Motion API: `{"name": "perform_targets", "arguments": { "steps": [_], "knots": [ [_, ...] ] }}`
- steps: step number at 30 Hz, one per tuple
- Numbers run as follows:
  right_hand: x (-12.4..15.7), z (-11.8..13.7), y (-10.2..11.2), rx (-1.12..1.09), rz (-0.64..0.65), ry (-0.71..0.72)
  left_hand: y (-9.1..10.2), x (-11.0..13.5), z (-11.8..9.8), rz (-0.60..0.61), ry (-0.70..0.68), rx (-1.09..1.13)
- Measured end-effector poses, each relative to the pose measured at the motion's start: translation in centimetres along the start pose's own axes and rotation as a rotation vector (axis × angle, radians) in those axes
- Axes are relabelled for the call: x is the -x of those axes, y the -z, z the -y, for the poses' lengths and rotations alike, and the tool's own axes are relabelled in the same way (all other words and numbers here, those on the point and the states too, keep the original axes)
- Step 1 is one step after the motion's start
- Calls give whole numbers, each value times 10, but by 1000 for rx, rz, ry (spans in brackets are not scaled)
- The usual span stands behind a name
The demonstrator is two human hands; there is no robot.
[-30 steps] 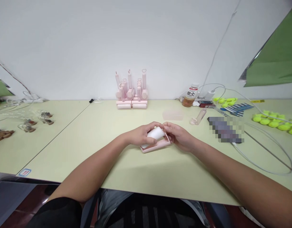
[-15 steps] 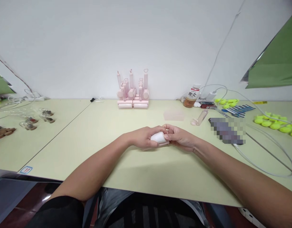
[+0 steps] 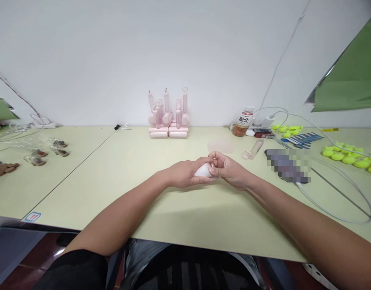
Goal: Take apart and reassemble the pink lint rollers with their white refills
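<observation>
My left hand is wrapped round a small white roll at the middle of the pale green table. My right hand meets it from the right, its fingers curled and pinching at the end of the roll. The pink part seen under the roll earlier is now hidden by my hands. Both forearms rest low over the table's near edge.
A stack of pink rollers stands at the back against the wall. A clear lid, a clear tube, a drink bottle, a phone, white cables and yellow-green discs lie to the right. Small jars sit at the left.
The white roll has been turned and drawn further into my hands; the pink holder beneath it no longer shows. Both hands have shifted slightly away from me.
</observation>
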State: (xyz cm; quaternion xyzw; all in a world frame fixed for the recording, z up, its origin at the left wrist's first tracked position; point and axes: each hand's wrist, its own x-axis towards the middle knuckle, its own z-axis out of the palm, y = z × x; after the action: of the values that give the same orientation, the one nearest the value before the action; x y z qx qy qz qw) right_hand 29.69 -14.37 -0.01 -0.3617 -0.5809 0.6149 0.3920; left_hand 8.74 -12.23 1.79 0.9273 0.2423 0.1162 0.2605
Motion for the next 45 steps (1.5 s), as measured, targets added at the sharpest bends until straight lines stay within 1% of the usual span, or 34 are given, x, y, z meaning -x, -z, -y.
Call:
{"name": "perform_targets", "arguments": {
  "steps": [3, 5, 8, 11, 13, 19, 23, 25, 30, 32, 34, 37, 41, 45],
  "knots": [
    [1, -2, -2, 16, -36, 8, 3, 1, 0, -21, 25, 18],
    [2, -2, -4, 13, -48, 0, 5, 1, 0, -24, 17, 47],
    [4, 1, -7, -2, -33, -19, 10, 2, -3, 18, 12, 59],
    [5, 4, -8, -23, -2, -43, 12, 2, -5, 69, 18, 15],
    [5, 5, -8, -25, 10, -46, 12, 2, -6, 74, 13, -10],
    [5, 6, -7, 21, 5, 2, 10, 1, -5, 59, 20, -41],
    [4, 0, -4, 146, 25, 5, 9, 2, -3, 59, 55, -74],
    [4, -5, -1, 240, 19, 35, 7, 3, -1, 22, 54, -78],
    [8, -10, 4, 558, -28, 186, -1, 4, 5, -97, 58, -106],
    [9, -9, 4, 649, -49, 186, -3, 5, 7, -139, 81, -130],
    [9, -9, 3, 686, -54, 150, -5, 5, 9, -165, 90, -146],
    [9, -11, 1, 740, -21, 115, -6, 5, 9, -183, 82, -180],
    [7, -17, -2, 787, -19, 122, -8, 4, 5, -161, 70, -273],
    [6, -22, -5, 814, -38, 127, -8, 3, 1, -127, 119, -353]
  ]
}}
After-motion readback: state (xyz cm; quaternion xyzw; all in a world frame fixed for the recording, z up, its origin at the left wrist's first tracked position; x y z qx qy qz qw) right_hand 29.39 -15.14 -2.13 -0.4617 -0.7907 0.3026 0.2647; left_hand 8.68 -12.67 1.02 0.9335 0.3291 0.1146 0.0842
